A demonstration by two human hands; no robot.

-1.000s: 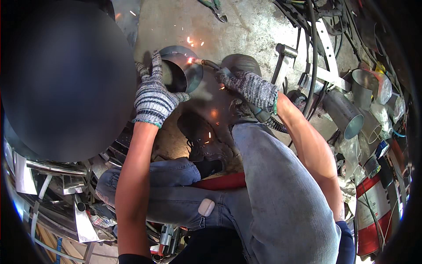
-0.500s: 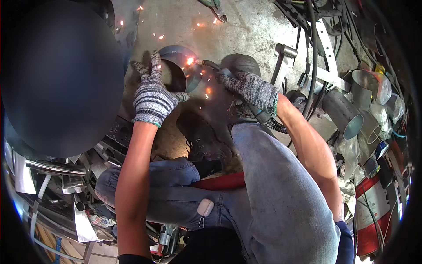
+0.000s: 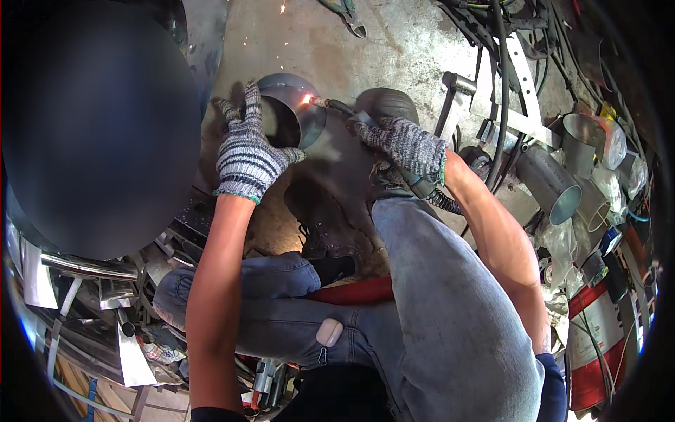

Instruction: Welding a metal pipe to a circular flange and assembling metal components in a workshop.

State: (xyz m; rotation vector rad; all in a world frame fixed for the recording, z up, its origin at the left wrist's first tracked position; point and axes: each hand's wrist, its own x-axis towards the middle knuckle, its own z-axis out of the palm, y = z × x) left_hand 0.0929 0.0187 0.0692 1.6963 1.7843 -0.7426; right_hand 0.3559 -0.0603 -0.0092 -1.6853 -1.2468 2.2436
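Note:
My left hand (image 3: 252,158), in a striped knit glove, has its thumb and fingers spread round the near left side of a short, dark steel pipe piece (image 3: 313,130) on the floor. The grip steadies the pipe. My right hand (image 3: 408,146), gloved alike, is closed round a welding torch (image 3: 341,107) with a black curved neck. The torch tip meets the pipe's far right rim, where a bright orange glow shows. A cable with a coiled spring sleeve (image 3: 443,202) trails from the torch below my right wrist.
A large dark rounded shape (image 3: 98,133) blocks the left side. Pliers (image 3: 344,15) lie at the far edge. Cut pipes (image 3: 552,186), black cables (image 3: 500,84) and a perforated metal bar (image 3: 524,77) crowd the right. My shoe (image 3: 387,105) stands close to the torch.
The glow at the pipe's rim has moved slightly right and shrunk, and fewer sparks fly. Both hands keep nearly the same place and hold.

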